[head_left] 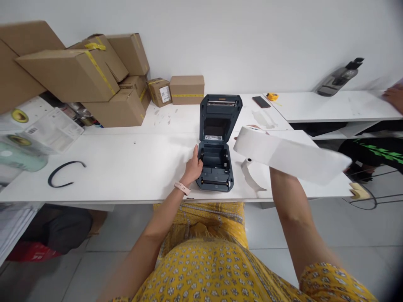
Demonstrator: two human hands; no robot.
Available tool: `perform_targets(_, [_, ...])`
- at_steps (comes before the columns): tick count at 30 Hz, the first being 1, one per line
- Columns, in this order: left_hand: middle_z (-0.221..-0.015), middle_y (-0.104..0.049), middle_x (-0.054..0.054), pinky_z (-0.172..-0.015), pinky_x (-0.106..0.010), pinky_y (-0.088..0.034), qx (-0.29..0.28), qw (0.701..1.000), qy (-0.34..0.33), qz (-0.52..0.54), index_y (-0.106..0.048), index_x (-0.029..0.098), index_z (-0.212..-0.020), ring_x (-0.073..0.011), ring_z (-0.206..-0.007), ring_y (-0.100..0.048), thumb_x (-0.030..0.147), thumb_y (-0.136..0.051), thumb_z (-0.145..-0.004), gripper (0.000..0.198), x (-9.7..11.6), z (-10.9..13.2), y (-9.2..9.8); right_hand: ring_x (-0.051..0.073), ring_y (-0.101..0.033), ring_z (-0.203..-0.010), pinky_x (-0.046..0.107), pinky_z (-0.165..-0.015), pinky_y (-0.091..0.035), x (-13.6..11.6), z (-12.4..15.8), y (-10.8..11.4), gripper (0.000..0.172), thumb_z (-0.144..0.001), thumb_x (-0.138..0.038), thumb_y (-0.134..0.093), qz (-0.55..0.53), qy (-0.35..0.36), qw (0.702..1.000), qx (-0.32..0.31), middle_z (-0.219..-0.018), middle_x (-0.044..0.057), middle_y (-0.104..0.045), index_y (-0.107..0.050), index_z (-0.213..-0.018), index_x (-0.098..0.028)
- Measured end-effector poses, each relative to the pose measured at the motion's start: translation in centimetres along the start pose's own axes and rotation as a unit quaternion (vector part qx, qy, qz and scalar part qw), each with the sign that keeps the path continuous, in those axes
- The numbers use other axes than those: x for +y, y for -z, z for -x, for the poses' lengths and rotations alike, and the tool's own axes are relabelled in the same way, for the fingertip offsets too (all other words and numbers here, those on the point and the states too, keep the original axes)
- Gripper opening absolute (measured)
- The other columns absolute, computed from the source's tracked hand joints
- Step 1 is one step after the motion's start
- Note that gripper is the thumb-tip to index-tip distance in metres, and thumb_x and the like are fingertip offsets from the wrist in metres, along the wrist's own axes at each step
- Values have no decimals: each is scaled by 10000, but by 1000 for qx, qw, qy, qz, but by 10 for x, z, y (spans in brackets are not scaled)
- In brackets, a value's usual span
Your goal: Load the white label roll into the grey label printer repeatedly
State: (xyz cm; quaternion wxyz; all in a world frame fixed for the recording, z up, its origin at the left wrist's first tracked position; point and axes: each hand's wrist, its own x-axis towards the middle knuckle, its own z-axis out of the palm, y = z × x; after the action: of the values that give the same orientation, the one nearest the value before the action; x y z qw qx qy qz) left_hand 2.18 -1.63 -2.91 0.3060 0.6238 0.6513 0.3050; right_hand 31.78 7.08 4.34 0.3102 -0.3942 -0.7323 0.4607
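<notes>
Printer wide open on the desk, with a white paper roll held up just right of it.
So the printer (215, 172) is dark blue-grey with clipped corners, lid standing up, silver bar across the lid, white sticker near the hinge, black bay below and 1 roller along the front. Left hand (192, 168) is touching the printer's left edge, 1 finger stretched out along it; can't tell if it's actually pinching. Right hand (258, 128), mostly hidden, is gripping the white paper roll (250, 144), whose smooth loose strip trails away from the printer. A smaller curled paper (250, 174) lies on the desk (157, 167) right beside the printer.
</notes>
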Motion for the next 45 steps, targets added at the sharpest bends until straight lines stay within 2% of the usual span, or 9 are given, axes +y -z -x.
perform_targets(3, [-1202,-724,-167,-1011,-501,-493,6,1000,1,21,-107,156,-1662,-312,-1071,-693,214,-443,-930,807,0,1,0,343,-686,-1032,456,-822,-557,-29,-16,-30,875,-663,-769,-659,-23,14,995,-93,-1272,165,-686,-505,-1321,-214])
perform_targets(6, [-1235,-717,-160,-1034,-512,-487,11,999,1,37,-141,161,-1658,-325,-1127,-684,211,-463,-917,810,-2,1,-1,321,-665,-1065,427,-930,-520,-51,-38,-60,637,-622,-518,-829,131,35,977,-164,-1165,103,-724,-640,-1149,-212])
perform_targets(10, [-1359,-672,-159,-1092,-523,-458,24,999,-6,39,-226,177,-1644,-348,-1265,-632,201,-463,-900,781,-3,0,-1,323,-669,-1072,413,-930,-528,-64,-61,-87,564,-659,-450,-810,378,38,890,-253,-1211,115,-702,-650,-1138,-200])
perform_targets(23, [-1326,-694,-134,-1054,-489,-486,16,999,-8,35,-340,204,-1608,-331,-1187,-668,229,-410,-945,667,-2,5,0,399,-568,-1362,453,-1083,-484,-22,-83,-111,892,-780,-625,-728,440,-42,845,-300,-1518,214,-554,-499,-1472,-111])
perform_targets(27, [-1203,-732,-119,-999,-475,-510,20,999,-8,29,-411,219,-1573,-318,-1051,-699,229,-407,-944,629,-2,4,0,362,-663,-1227,428,-997,-531,-45,-63,-96,604,-817,-534,-729,399,20,890,-221,-1359,166,-688,-676,-1291,-163])
perform_targets(30, [-1087,-750,-104,-964,-457,-519,18,999,-7,29,-441,221,-1556,-296,-943,-704,217,-406,-943,614,0,5,2,273,-717,-1017,414,-918,-557,-73,-52,-72,390,-936,-555,-585,246,157,956,15,-1077,87,-769,-755,-1032,-217])
perform_targets(34, [-876,-740,-55,-903,-445,-541,13,999,-13,40,-447,242,-1554,-257,-769,-682,242,-405,-962,594,-1,4,3,296,-585,-1293,538,-1111,-451,-89,-78,-36,469,-976,-660,-461,158,265,893,328,-1267,74,-687,-701,-1153,-299])
perform_targets(39, [-1056,-769,-100,-963,-477,-548,34,997,-35,57,-476,217,-1533,-284,-971,-717,264,-409,-978,561,-7,4,-2,287,-620,-1250,529,-1090,-471,-72,-110,-26,687,-963,-775,-273,127,230,920,290,-1203,86,-715,-687,-1189,-276])
perform_targets(45, [-1528,-558,-122,-1229,-544,-336,158,959,-234,-36,-670,194,-1300,-287,-1493,-413,350,-375,-1040,423,1,44,-10,223,-654,-1202,435,-1069,-498,-77,-32,-68,550,-1042,-626,-297,95,263,909,308,-1190,47,-719,-726,-1105,-288])
